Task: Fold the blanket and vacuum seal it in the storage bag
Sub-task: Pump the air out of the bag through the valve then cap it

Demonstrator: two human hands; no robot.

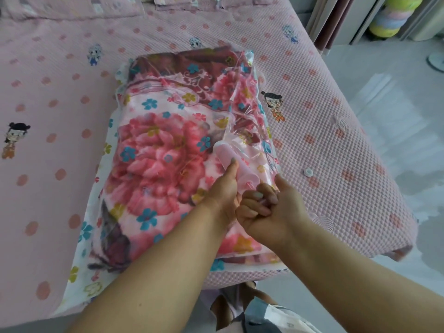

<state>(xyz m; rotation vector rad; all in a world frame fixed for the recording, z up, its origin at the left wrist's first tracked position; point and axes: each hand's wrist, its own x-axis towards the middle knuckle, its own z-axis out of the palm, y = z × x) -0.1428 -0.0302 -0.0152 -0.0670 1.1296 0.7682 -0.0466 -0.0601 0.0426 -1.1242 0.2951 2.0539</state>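
A folded blanket (156, 150) with big pink flowers lies inside a clear storage bag (79, 267) printed with small flowers, on the bed. A pink hand pump (229, 157) stands tilted on the bag's right side, its white base pressed on the plastic. My left hand (225, 188) grips the pump's barrel. My right hand (266, 207) is curled round the pump's handle at the near end, just behind the barrel. The plastic is wrinkled along the right side of the blanket.
The bed (336, 150) has a pink dotted cover with cartoon figures. A small white cap (308, 172) lies on the cover right of the bag. The bed's edge and a pale floor (396, 111) are at right. Pillows are at the far end.
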